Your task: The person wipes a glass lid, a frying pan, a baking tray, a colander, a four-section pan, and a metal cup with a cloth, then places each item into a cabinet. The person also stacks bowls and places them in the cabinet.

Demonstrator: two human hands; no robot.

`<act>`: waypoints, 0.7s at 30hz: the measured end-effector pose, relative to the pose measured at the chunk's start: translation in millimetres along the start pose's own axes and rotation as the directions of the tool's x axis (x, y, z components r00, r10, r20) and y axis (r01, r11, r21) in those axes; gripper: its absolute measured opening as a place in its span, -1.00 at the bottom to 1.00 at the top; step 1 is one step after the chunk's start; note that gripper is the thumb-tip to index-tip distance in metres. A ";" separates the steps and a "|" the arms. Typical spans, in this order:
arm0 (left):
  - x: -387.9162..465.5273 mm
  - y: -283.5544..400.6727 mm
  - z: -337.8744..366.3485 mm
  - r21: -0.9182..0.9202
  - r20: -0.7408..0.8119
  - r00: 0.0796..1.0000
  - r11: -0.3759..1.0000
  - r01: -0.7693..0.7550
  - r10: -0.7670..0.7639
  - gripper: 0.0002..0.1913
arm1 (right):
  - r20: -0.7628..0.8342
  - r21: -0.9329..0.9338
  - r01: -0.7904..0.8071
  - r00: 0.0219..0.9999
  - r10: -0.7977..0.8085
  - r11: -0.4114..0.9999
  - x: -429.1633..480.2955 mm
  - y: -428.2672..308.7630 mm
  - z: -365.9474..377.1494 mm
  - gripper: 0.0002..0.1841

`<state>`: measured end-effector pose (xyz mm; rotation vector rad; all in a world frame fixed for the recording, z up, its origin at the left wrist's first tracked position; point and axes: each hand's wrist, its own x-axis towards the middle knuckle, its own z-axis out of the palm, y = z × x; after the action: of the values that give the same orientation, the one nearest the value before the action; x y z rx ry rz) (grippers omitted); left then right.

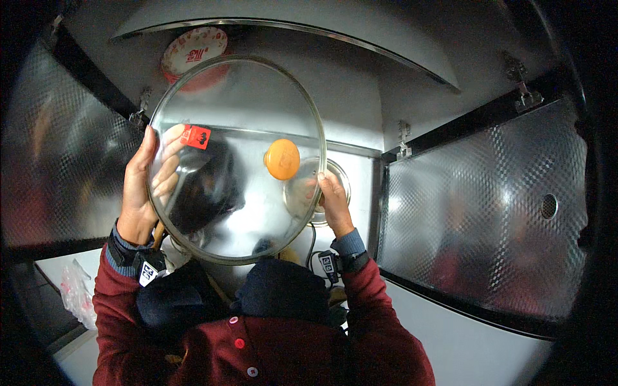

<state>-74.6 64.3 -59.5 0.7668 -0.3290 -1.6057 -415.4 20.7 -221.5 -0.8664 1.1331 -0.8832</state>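
A large glass pot lid with a metal rim and an orange knob is held up in front of me, tilted. My left hand grips its left edge, the fingers showing through the glass near a red sticker. The thumb and fingers of my right hand pinch the lid's right edge. Behind that hand, inside the cabinet, is a smaller round lid or pan with a shiny rim, partly covered. A dark round object shows through the glass.
Open cabinet doors with textured metallic faces stand at left and right. A shelf spans the upper cabinet. Patterned plates or a tray lie at the upper left. A clear plastic bag is low on the left.
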 end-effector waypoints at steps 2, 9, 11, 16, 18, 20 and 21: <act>4.5 -1.8 -1.6 -0.049 -0.025 1.000 0.999 0.014 -0.015 -0.50 | -0.119 -0.289 0.047 0.989 -0.085 0.956 2.8 -3.1 1.6 -0.56; 12.1 -5.5 -4.7 -0.085 -0.001 1.000 0.996 -0.025 0.025 -0.50 | 0.188 -0.409 0.545 0.835 -0.516 0.732 -11.2 -75.6 52.5 -0.35; 15.1 -5.5 -4.7 -0.101 0.022 1.000 0.995 -0.003 0.005 -0.50 | 0.298 -0.506 0.591 0.803 -0.515 0.629 -14.4 -96.8 71.6 -0.28; 12.5 -5.9 -5.1 -0.152 0.045 0.999 0.988 0.003 0.003 -0.51 | 0.376 -0.607 0.678 0.704 -0.602 0.414 4.4 -116.4 103.7 -0.24; 10.8 -6.4 -5.2 -0.121 0.047 0.999 0.993 -0.010 0.016 -0.51 | 0.413 -0.564 0.691 0.710 -0.571 0.452 11.9 -113.8 107.9 -0.29; 10.1 -6.1 -4.5 -0.110 -0.010 1.000 0.994 0.000 -0.001 -0.51 | 0.413 -0.551 0.679 0.727 -0.549 0.484 16.2 -110.3 108.8 -0.36; 11.0 -5.5 -3.7 -0.099 -0.036 0.999 0.995 -0.001 -0.003 -0.51 | 0.407 -0.550 0.684 0.721 -0.561 0.480 16.9 -109.0 108.9 -0.39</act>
<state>-76.6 55.6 -68.7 0.7196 -0.2216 -1.5951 -321.3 -25.0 -107.1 -2.0454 0.9730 -0.9537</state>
